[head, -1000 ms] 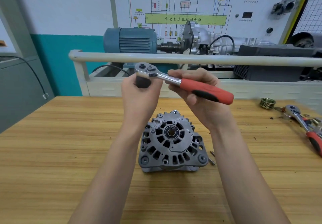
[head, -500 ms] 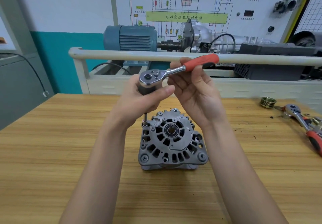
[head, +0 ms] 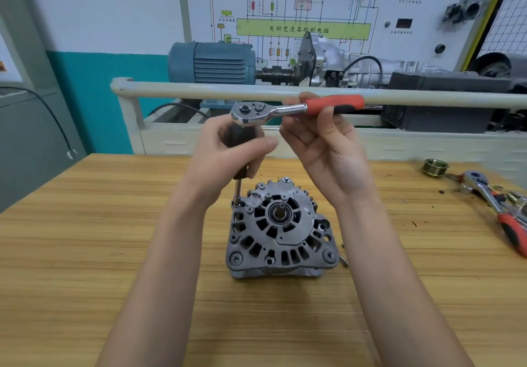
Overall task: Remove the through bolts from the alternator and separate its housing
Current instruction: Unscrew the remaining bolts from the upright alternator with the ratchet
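A grey alternator (head: 281, 231) stands on the wooden table (head: 85, 238), shaft end up. A ratchet wrench (head: 285, 110) with a red handle carries a dark extension that reaches straight down to a bolt (head: 236, 203) at the housing's upper left corner. My left hand (head: 228, 152) grips the dark extension just under the ratchet head. My right hand (head: 328, 144) is palm up, its fingers curled around the red handle, which points right. A loose bolt (head: 343, 261) lies on the table by the alternator's right side.
A second red-handled ratchet (head: 496, 209) and a brass pulley (head: 435, 167) lie at the table's far right edge. Behind the table runs a white rail (head: 171, 90) with a blue motor (head: 211, 63) and gearbox rig.
The ratchet came down from in front of me and its extension now sits on the upper left bolt. The red handle swung from lower right round to the right, level with the rail.
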Available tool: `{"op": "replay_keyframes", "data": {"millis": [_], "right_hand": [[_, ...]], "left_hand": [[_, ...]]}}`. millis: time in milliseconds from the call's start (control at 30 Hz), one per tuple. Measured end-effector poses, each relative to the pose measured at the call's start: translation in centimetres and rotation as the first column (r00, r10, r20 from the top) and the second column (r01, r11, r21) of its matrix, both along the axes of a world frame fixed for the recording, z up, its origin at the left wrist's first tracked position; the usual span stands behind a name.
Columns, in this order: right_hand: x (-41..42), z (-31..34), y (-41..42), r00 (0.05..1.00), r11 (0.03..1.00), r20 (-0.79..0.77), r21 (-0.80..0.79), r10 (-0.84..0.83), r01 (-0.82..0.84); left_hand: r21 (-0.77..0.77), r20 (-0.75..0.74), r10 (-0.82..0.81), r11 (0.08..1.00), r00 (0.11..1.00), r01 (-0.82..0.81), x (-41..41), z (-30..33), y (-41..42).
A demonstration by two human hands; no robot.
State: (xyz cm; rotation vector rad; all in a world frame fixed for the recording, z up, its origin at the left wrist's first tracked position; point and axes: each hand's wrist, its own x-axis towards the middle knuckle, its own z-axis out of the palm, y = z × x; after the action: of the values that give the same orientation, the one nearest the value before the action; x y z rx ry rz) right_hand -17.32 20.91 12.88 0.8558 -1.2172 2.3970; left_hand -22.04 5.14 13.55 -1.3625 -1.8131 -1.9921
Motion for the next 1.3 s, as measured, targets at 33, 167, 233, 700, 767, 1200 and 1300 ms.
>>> {"op": "replay_keyframes", "data": {"millis": [33,167,233,700,767,1200,1300], "right_hand": [[-0.1,0.0,-0.2,0.999,0.999,0.029,-0.038,0.027,-0.026],[-0.2,-0.1,-0.8,0.997,0.996,0.025,-0.059,0.074,-0.072],[0.0,0.0,-0.8,0.999,0.999,-0.036,0.003,0.032,-0.032],[0.4,0.0,-0.8,0.995,1.0,-0.1,-0.001,0.018,-0.018],[0.2,-0.1,-1.5,0.989,0.979,-0.047,-0.145,0.138,-0.144],[0.8,0.2,-0.3,0.973,0.982,-0.228,0.189,0.022,0.022],[0.5,0.0,-0.6,0.984,0.998,-0.173,0.044,0.049,-0.042]], "left_hand": [[-0.02,-0.003,-0.054,0.998,0.999,0.054,-0.2,0.0,-0.4],[-0.063,0.042,-0.068,0.996,0.997,0.071,-0.3,-0.3,-0.3],[-0.076,0.09,-0.064,0.995,0.994,0.071,-0.2,-0.2,-0.1],[-0.034,0.057,0.088,0.996,0.994,-0.086,-0.4,-0.1,-0.1],[-0.099,0.017,-0.115,0.988,0.993,0.116,-0.3,-0.1,-0.9],[0.196,0.218,0.308,0.916,0.926,-0.351,1.1,0.0,2.2],[0.088,0.129,0.258,0.959,0.958,-0.27,0.6,0.1,1.3]]}}
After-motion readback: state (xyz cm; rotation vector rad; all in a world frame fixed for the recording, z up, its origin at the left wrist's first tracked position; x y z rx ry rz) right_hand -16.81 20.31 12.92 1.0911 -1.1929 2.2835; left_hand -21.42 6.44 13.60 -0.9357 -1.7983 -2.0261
